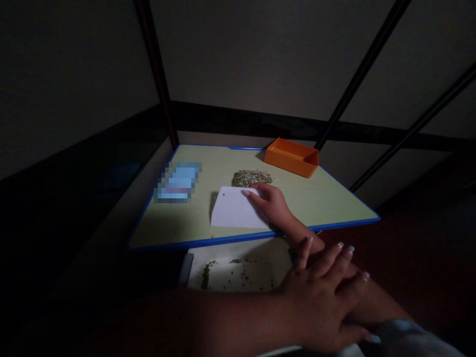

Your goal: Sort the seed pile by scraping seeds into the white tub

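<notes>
Dim room, a pale wall (260, 59) and dark metal rods (359, 74) slanting down behind a low pale-green board (167, 223) with a blue edge, and all the action sits on that board. A white plastic bench scraper (232, 208) lies flat near the front, its long axis running roughly left to right, a small hole showing near its upper left corner, clean as far as this light shows. Its far edge sits right against the near side of a low heap of small green seeds (252, 178), flecked with paler grains. The right hand (269, 203) is the nearer one, reaching in from the lower right, and its fingers (255, 193) lie close together across the scraper's right end, tips pointing left along that long axis. The thumb is hidden, so there's no telling whether it pinches the scraper. The left hand (320, 297) crosses the foreground, draped over the right forearm, fingers loosely apart, holding nothing. Further out: an orange plastic tray (292, 157) at the far edge, a pixelated blue object (178, 182) to the left, and below the board a white tray (238, 275) scattered with stray seeds.
</notes>
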A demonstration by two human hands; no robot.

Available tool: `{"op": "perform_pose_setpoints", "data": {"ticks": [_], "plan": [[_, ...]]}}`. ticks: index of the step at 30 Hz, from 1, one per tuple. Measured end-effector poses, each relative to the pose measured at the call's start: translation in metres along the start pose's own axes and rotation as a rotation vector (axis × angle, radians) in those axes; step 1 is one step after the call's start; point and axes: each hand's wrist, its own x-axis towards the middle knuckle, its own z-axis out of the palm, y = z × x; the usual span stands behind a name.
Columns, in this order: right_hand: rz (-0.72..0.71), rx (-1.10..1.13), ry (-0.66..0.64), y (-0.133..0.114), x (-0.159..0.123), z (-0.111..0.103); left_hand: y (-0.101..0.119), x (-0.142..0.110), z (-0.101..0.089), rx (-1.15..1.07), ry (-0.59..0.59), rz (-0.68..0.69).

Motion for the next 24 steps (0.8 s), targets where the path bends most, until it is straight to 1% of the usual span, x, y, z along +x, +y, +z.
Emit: {"op": "perform_pose_setpoints", "data": {"ticks": [3, 6, 8, 12, 19, 22, 24], "plan": [[-0.043, -0.008, -0.049, -0.002, 0.002, 0.005, -0.001, 0.000, -0.002, 0.010, -0.010, 0.008], [-0.071, 0.054, -0.109, -0.003, 0.002, 0.008, -0.001, 0.001, -0.003, -0.023, -0.027, 0.005], [-0.067, 0.092, -0.123, -0.004, 0.002, 0.007, -0.001, 0.001, -0.003, -0.043, -0.032, -0.004], [-0.031, 0.131, -0.119, -0.005, 0.002, 0.002, -0.002, 0.002, -0.002, -0.046, -0.035, -0.007], [-0.018, 0.209, -0.117, -0.002, 0.001, -0.003, -0.002, 0.002, 0.001, -0.066, -0.020, -0.010], [-0.008, 0.193, -0.085, -0.003, 0.001, -0.003, -0.002, 0.002, 0.001, -0.083, -0.031, -0.011], [-0.005, 0.190, -0.027, -0.004, 0.001, -0.004, -0.002, 0.002, -0.001, -0.095, -0.036, -0.009]]}}
